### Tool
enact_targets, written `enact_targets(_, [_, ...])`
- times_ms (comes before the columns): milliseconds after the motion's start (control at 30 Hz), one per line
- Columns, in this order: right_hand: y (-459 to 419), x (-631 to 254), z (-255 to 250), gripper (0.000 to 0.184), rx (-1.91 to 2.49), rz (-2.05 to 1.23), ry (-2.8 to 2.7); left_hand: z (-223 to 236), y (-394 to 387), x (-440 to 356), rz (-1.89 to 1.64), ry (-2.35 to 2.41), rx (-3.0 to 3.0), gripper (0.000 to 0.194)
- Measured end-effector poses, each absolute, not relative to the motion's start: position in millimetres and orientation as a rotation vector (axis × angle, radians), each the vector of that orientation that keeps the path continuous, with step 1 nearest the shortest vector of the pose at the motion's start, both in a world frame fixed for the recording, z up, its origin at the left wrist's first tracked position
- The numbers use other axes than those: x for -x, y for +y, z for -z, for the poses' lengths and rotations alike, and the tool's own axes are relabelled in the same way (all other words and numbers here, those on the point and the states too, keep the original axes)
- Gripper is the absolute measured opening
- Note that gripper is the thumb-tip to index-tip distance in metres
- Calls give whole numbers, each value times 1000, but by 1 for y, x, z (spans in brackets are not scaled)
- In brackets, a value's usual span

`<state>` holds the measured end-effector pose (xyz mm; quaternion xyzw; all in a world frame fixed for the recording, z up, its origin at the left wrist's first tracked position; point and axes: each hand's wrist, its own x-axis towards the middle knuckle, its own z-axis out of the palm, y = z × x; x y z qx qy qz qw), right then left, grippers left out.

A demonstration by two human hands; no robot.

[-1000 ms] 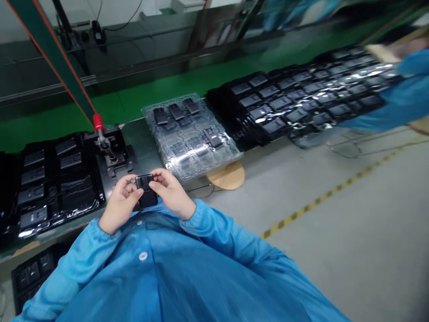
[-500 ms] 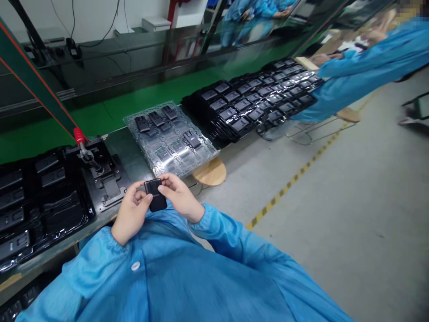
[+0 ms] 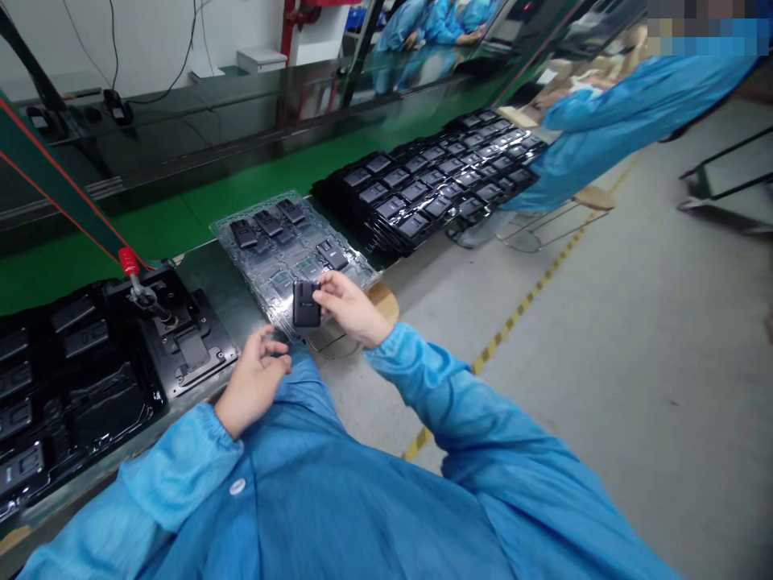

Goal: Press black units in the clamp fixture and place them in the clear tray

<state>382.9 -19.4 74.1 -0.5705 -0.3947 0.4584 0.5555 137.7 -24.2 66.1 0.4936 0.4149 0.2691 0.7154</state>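
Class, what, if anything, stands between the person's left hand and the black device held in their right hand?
Nothing visible does: only a gap of air separates the left hand from the black device in the right hand.

Black device in right hand alone

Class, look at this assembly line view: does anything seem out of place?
One black part sits alone in the clear plastic tray, apart from the row of three along its far edge, so it looks misplaced.
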Motion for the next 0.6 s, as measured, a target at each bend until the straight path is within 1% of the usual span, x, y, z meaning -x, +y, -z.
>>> enact_targets(67, [0,-408,-75,39,1474,-987,-971,-57,-33,-127,-490,916,-1108,49])
enact_targets(133, [19,-430,-75,33,1649,-925,-1033,-51,-42,-110,-377,915,-1139,39])
enact_targets(200, [38,-447,-74,26,1785,-898,-1081,-49,-48,-89,-339,946,-1176,39])
enact_targets(267, [55,-457,-72,22,1848,-899,-1116,-49,-53,-62,-405,1058,-1208,44])
enact_targets(400, [81,-467,-64,15,1950,-885,-1198,-43,-70,11,-588,1463,-1193,49])
enact_targets(500, [90,-469,-60,12,2019,-823,-1285,-29,-99,73,-590,1735,-1062,42])
enact_targets(600, [89,-468,-59,19,2051,-750,-1375,-22,-128,123,-582,1898,-952,29])
